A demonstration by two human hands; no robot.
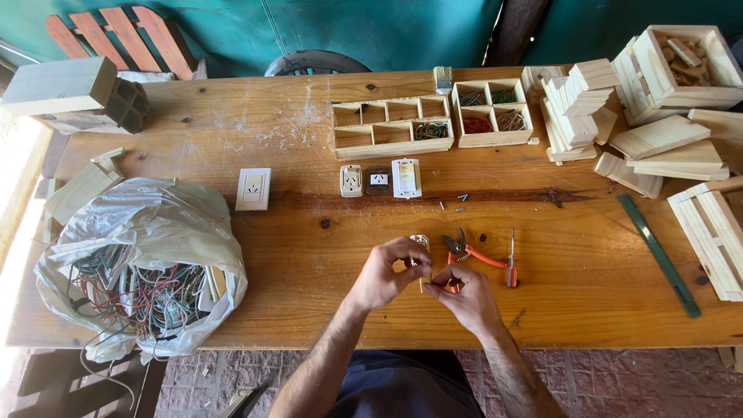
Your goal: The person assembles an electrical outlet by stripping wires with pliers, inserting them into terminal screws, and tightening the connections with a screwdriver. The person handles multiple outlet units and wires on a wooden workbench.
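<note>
My left hand and my right hand meet over the near middle of the wooden table. Both pinch a small pale electrical part with a metal frame, held just above the tabletop. Orange-handled pliers lie just right of my hands, with an orange-handled screwdriver beside them. Farther back sit a white wall socket plate, a small beige socket module, a dark module and a white module. A few small screws lie loose behind the pliers.
A clear plastic bag of tangled wires fills the left side. Two wooden compartment boxes with wire coils stand at the back. Stacked wood pieces, a wooden crate and a green ruler occupy the right.
</note>
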